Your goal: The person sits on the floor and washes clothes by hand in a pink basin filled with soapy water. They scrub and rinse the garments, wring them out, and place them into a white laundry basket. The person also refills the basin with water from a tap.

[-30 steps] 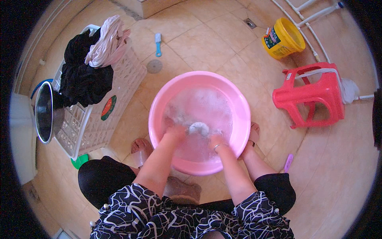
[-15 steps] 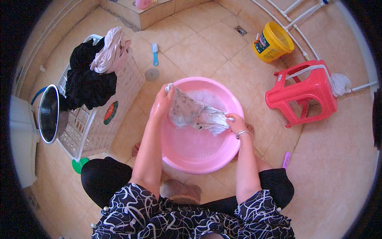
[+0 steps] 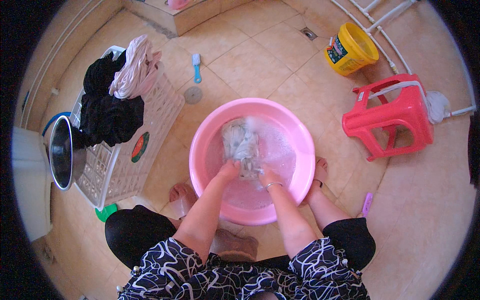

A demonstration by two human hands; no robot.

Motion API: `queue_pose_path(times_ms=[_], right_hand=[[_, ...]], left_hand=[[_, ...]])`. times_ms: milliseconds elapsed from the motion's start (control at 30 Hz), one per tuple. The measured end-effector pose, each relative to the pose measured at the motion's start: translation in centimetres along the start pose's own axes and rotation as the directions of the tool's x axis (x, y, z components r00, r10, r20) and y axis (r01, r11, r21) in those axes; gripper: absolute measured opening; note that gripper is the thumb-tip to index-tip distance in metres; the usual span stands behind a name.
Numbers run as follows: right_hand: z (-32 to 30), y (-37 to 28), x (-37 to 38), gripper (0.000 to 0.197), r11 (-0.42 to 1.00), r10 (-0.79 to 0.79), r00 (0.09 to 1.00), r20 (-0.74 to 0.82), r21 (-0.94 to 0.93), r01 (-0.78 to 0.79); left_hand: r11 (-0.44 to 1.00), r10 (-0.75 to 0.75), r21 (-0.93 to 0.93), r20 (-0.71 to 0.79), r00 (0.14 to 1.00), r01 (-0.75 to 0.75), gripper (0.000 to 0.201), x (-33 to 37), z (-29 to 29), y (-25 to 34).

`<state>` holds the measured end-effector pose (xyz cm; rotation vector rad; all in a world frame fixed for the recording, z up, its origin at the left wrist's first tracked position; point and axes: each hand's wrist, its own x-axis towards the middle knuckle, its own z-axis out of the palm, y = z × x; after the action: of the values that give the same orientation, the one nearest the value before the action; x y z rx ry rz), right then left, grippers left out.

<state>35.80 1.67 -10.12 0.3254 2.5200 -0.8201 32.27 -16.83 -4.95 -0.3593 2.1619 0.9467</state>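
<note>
A pink basin [image 3: 301, 150] of sudsy water stands between my feet. Inside it lies a wet, whitish-grey garment [image 3: 240, 140], bunched and partly under the water. My left hand [image 3: 229, 170] is closed on the garment's near left edge. At its near right corner my right hand [image 3: 270, 177], with a bracelet at the wrist, is low in the basin with its fingers closed on the cloth. The fingertips of both hands are partly hidden by cloth and water.
On the left a white plastic basket [image 3: 150, 135] carries black clothes [image 3: 112, 117] and a pale pink garment [image 3: 135, 70]; a metal bowl [image 3: 61, 152] leans beside it. A blue brush [image 3: 196, 68] lies beyond the basin. A yellow bucket [image 3: 350, 52] and red stool [image 3: 392, 115] stand right.
Both hands have come down and closer together, lowering the garment from stretched above the basin into the water. The view has shifted slightly.
</note>
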Motion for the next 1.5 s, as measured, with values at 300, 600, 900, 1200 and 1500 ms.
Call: queue_pose_path(times_ms=[300,600,900,1200,1500], right_hand=[[-2.2,-15.1,-7.9,0.023,0.779,-0.073,0.989,-0.132,0.612,0.139],[-4.8,-6.8,-0.9,0.038,0.928,0.136,0.973,-0.184,0.368,-0.060],[-2.5,-5.3,-1.3,0.031,0.952,-0.183,0.967,-0.177,-0.277,0.129],[-2.6,-6.2,-2.8,0.036,0.939,0.025,1.000,-0.010,0.343,-0.020],[-4.5,-14.9,-8.4,0.025,0.885,-0.451,0.869,-0.202,0.025,0.465]], left_hand=[[0.012,0.262,-0.814,0.563,0.784,0.581,0.040,7.1,5.6,-8.3],[0.808,0.177,-0.556,-0.089,0.980,-0.197,0.037,-4.3,1.9,4.8],[0.833,0.529,-0.450,0.471,0.706,-0.324,0.030,-0.6,10.1,-4.4],[0.161,-0.153,-0.904,0.373,0.915,0.395,0.039,-1.4,3.7,-1.1],[-0.323,0.416,-0.869,0.226,0.881,0.376,0.027,-2.5,-0.9,0.7]])
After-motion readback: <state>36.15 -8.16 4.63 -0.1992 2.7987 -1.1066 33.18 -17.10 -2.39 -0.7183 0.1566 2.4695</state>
